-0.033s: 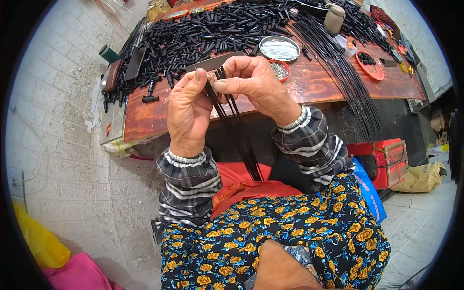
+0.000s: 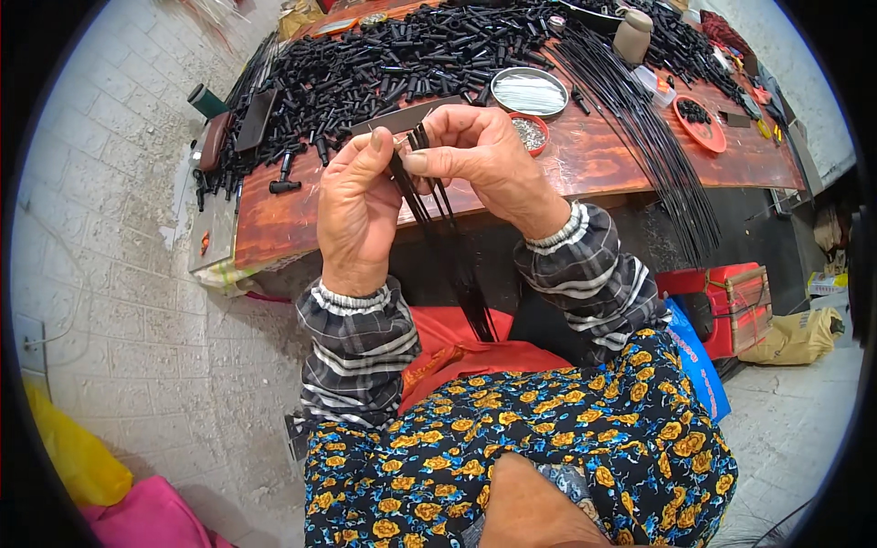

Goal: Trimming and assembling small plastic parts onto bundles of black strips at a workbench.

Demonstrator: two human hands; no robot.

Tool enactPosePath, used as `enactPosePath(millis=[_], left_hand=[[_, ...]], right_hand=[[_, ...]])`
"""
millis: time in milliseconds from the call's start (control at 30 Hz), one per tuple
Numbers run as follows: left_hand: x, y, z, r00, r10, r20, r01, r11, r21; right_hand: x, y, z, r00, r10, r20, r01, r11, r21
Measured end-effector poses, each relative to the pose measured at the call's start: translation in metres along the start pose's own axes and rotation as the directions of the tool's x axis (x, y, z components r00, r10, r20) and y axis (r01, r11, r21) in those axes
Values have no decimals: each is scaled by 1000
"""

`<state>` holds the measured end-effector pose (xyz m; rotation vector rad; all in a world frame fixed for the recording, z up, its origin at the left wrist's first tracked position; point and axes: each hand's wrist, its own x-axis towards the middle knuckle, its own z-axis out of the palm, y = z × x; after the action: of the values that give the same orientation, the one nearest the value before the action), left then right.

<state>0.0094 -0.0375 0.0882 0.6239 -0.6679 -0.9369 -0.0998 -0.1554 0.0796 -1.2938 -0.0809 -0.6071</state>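
Observation:
My left hand is closed, thumb against fingers, around the upper part of some thin black rods. Pinched between thumb and forefinger, my right hand holds the tops of several more of these thin black rods. The rods hang down between my wrists toward a red cloth on my lap. Both hands are raised close together over the table's near edge. A small pale bit shows between the fingertips, too small to name. Behind my right hand stand a red dish of small metal pieces and a round tin of white sticks.
Black plastic tubular parts are heaped across the reddish wooden table. Long black rods overhang its right front edge. An orange plate, a beige flask and a phone-like dark slab lie about. A red box stands lower right.

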Motion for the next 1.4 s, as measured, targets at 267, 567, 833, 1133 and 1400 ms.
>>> enactPosePath(millis=[267,567,833,1133,1400], left_hand=[[4,-1,-10,999,2,-52,-1,1000,3],[-4,0,-11,1000,7,-18,-7,999,47],[-5,-2,-6,1000,8,8,-8,999,32],[-2,-23,14,910,339,-237,-299,935,190],[10,-33,3,939,236,-251,-209,970,127]], right_hand=[[-4,-9,15,990,18,-137,-38,988,-147],[1,-3,3,999,43,-12,-44,994,-101],[6,-1,-9,993,79,84,-67,988,-139],[-6,-11,11,979,-9,-205,-78,907,-413],[4,3,-6,997,17,-76,-29,987,-159]])
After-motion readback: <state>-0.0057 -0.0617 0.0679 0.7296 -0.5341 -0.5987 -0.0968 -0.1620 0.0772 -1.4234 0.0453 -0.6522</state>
